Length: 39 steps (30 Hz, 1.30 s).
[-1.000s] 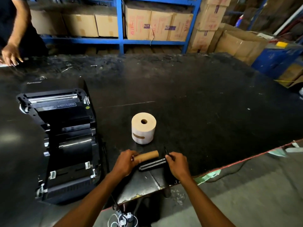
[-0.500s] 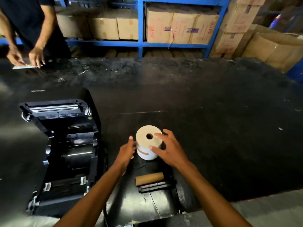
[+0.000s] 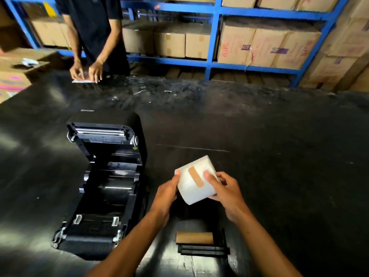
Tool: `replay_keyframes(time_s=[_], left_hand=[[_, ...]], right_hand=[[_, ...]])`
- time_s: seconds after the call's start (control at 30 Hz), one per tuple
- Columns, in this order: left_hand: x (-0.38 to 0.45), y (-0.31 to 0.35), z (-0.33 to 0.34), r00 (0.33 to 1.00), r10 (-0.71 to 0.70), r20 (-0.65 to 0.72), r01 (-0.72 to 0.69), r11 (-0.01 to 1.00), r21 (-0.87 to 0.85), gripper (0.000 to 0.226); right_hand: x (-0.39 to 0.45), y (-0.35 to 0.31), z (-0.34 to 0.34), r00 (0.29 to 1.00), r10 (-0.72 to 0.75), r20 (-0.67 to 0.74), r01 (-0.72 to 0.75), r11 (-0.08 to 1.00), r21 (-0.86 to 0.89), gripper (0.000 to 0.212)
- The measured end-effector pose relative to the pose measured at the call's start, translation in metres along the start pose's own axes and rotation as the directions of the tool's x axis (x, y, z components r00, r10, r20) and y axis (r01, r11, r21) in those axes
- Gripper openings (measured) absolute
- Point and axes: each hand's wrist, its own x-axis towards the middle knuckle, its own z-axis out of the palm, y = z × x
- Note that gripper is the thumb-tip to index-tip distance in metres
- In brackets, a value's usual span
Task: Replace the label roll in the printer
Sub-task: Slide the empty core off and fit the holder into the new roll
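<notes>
Printer (image 3: 103, 182): lid up, bay open, to your left; your left hand is nearer it.
Left hand (image 3: 166, 193): gripping the roll's left side.
Label roll (image 3: 196, 181): lifted off the table, axis seemingly tilted.
Right hand (image 3: 224, 189): clasping its right side.

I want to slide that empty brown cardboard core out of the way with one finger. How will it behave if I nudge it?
The cardboard core lies on its side on the table, so it will probably roll, not slide. It looks hollow and bare, so likely very light. The black spindle close beside it on the near side may block rolling that way.
</notes>
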Motion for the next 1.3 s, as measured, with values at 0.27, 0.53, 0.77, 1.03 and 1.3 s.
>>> replay_keyframes(time_s=[0.27, 0.53, 0.77, 1.03, 1.3], left_hand=[[-0.028, 0.011, 0.014, 0.995, 0.005, 0.096, 0.015, 0.979, -0.206, 0.049], [-0.039, 0.042, 0.006, 0.998, 0.070, -0.009, -0.071, 0.983, -0.171, 0.053], [-0.059, 0.055, -0.003, 0.953, 0.300, -0.037, -0.302, 0.949, -0.088, 0.035], [-0.061, 0.047, 0.001, 0.932, 0.361, -0.038, -0.362, 0.932, -0.033, 0.050], [-0.052, 0.026, 0.019, 0.994, 0.087, -0.073, -0.101, 0.970, -0.221, 0.023]], right_hand=[[-0.019, 0.008, 0.004, 0.998, 0.056, 0.011, -0.057, 0.981, 0.186, 0.032], [-0.025, -0.004, -0.002, 0.865, -0.499, -0.052, 0.392, 0.737, -0.551, 0.054], [-0.025, -0.027, 0.010, 0.748, -0.659, 0.080, 0.586, 0.597, -0.548, 0.024], [-0.041, -0.030, 0.018, 0.800, -0.596, -0.063, 0.533, 0.755, -0.382, 0.004], [-0.064, 0.033, -0.044, 0.841, -0.507, -0.189, 0.439, 0.844, -0.309, 0.008]])
